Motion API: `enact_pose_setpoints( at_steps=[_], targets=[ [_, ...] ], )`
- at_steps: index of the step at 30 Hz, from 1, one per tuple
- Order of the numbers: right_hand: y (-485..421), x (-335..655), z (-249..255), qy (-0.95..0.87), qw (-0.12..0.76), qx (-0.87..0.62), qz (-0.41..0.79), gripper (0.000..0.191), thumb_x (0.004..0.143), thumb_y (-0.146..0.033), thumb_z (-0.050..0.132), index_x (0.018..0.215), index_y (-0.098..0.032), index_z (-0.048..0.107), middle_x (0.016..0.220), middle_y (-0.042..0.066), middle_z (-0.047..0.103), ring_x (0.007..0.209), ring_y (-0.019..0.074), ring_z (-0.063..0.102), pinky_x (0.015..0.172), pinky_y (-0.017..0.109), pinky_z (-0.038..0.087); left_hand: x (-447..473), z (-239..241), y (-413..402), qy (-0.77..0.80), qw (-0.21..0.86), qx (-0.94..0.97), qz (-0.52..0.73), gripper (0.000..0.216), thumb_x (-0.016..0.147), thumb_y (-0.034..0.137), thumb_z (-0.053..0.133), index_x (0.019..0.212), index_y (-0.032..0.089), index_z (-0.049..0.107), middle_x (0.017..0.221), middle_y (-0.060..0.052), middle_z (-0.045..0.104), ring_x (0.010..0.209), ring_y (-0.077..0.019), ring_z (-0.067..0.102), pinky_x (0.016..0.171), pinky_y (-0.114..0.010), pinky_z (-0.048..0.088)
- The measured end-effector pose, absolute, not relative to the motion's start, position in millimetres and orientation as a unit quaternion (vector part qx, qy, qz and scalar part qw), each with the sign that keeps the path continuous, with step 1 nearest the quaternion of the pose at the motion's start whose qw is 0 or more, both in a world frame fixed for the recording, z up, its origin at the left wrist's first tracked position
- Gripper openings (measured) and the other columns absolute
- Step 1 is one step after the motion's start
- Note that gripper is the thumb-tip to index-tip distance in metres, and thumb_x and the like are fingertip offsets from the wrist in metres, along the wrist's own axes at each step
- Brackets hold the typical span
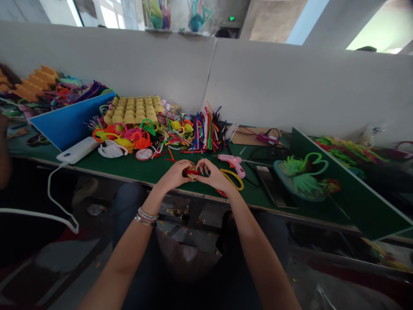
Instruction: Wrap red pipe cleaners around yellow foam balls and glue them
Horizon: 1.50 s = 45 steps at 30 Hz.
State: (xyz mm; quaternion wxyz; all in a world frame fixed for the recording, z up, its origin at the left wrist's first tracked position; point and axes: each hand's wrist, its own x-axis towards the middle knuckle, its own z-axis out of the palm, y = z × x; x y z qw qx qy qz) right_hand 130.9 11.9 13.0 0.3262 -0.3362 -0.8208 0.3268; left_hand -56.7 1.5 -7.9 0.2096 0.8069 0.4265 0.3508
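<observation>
Both of my hands meet over the front edge of the green table (pixel 151 168). Between their fingertips is a small red fuzzy piece (pixel 191 172), with a little yellow next to it; it looks like bent pipe cleaner. My left hand (pixel 176 175) pinches it from the left side, fingers curled. From the other side my right hand (pixel 210 173) closes thumb and fingers on it. Partly behind my right wrist lies a yellow loop (pixel 238 180), perhaps a scissors handle. Just beyond sits a pink glue gun (pixel 232 162).
Bundled pipe cleaners (pixel 208 129) stand at the back, beside a yellow egg-crate tray (pixel 134 110) and fuzzy shapes. A white power strip (pixel 79 150) lies left. To the right are a phone (pixel 272 185), a bowl (pixel 314 196) of green shapes and a green divider (pixel 348 185).
</observation>
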Motion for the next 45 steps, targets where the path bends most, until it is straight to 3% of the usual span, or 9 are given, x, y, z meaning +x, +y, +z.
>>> enact_pose_setpoints(
  at_steps=[18, 23, 26, 34, 36, 39, 43, 45],
  targets=[
    [10.4, 131.0, 15.7, -0.852, 0.303, -0.358, 0.231, 0.021, 0.073, -0.026, 0.063, 0.088, -0.021, 0.05, 0.081, -0.001, 0.05, 0.079, 0.015, 0.046, 0.073, 0.028, 0.035, -56.1, -9.2, 3.1, 0.422, 0.215, 0.807, 0.354, 0.029, 0.065, 0.023, 0.073, 0.09, 0.016, 0.059, 0.108, -0.01, 0.059, 0.104, -0.0236, 0.054, 0.091, -0.039, 0.041],
    [9.8, 141.6, 26.3, -0.845, 0.304, -0.338, 0.282, 0.024, 0.077, -0.036, 0.06, 0.093, -0.021, 0.05, 0.083, -0.001, 0.051, 0.071, 0.0127, 0.045, 0.063, 0.025, 0.038, -55.3, -8.0, 1.9, 0.412, 0.224, 0.805, 0.363, 0.031, 0.067, 0.027, 0.072, 0.093, 0.017, 0.06, 0.111, -0.01, 0.059, 0.106, -0.0229, 0.053, 0.092, -0.037, 0.04],
    [3.3, 164.8, 41.2, -0.842, 0.305, -0.371, 0.246, 0.027, 0.078, -0.039, 0.06, 0.096, -0.021, 0.053, 0.083, 0.001, 0.053, 0.071, 0.0129, 0.047, 0.064, 0.025, 0.041, -55.1, -8.7, 1.8, 0.413, 0.234, 0.8, 0.369, 0.036, 0.065, 0.03, 0.074, 0.096, 0.016, 0.06, 0.112, -0.011, 0.059, 0.108, -0.0229, 0.052, 0.096, -0.037, 0.039],
    [-45.8, 246.8, 56.2, -0.801, 0.156, -0.51, 0.271, 0.041, 0.08, -0.051, 0.051, 0.106, -0.02, 0.057, 0.093, 0.006, 0.063, 0.084, 0.0188, 0.059, 0.075, 0.031, 0.049, -52.6, -7.7, 0.5, 0.422, 0.284, 0.75, 0.422, 0.037, 0.064, 0.032, 0.073, 0.097, 0.02, 0.063, 0.111, -0.009, 0.06, 0.107, -0.0235, 0.053, 0.098, -0.039, 0.037],
    [-52.9, 264.8, 51.9, -0.792, 0.129, -0.533, 0.269, 0.044, 0.08, -0.054, 0.049, 0.108, -0.021, 0.057, 0.104, 0.008, 0.063, 0.093, 0.0213, 0.06, 0.081, 0.033, 0.049, -51.0, -5.3, 2.0, 0.428, 0.329, 0.698, 0.47, 0.038, 0.06, 0.031, 0.076, 0.094, 0.019, 0.064, 0.106, -0.009, 0.062, 0.105, -0.0237, 0.054, 0.098, -0.039, 0.037],
    [-54.5, 295.2, 39.0, -0.744, 0.132, -0.642, 0.127, 0.053, 0.077, -0.059, 0.046, 0.11, -0.019, 0.057, 0.113, 0.012, 0.061, 0.103, 0.0299, 0.057, 0.09, 0.043, 0.044, -51.4, 0.3, 6.2, 0.414, 0.49, 0.522, 0.562, 0.04, 0.056, 0.03, 0.079, 0.091, 0.018, 0.063, 0.096, -0.006, 0.065, 0.096, -0.0214, 0.059, 0.094, -0.039, 0.042],
    [-47.1, 328.2, 14.7, -0.609, 0.101, -0.787, -0.021, 0.081, 0.075, -0.066, 0.042, 0.129, -0.005, 0.041, 0.123, 0.03, 0.049, 0.115, 0.0436, 0.048, 0.09, 0.05, 0.041, -57.4, 14.0, 6.2, 0.26, 0.692, 0.236, 0.631, 0.033, 0.075, 0.04, 0.063, 0.1, 0.019, 0.06, 0.099, -0.005, 0.066, 0.094, -0.0172, 0.062, 0.09, -0.035, 0.046],
    [-42.6, 332.9, 5.0, -0.596, 0.081, -0.799, -0.001, 0.087, 0.073, -0.066, 0.043, 0.134, -0.004, 0.033, 0.13, 0.029, 0.045, 0.12, 0.0427, 0.044, 0.094, 0.05, 0.039, -59.7, 22.2, 1.9, 0.199, 0.752, 0.168, 0.606, 0.042, 0.081, 0.051, 0.051, 0.103, 0.017, 0.06, 0.099, -0.008, 0.065, 0.092, -0.0171, 0.062, 0.084, -0.032, 0.049]
  ],
)
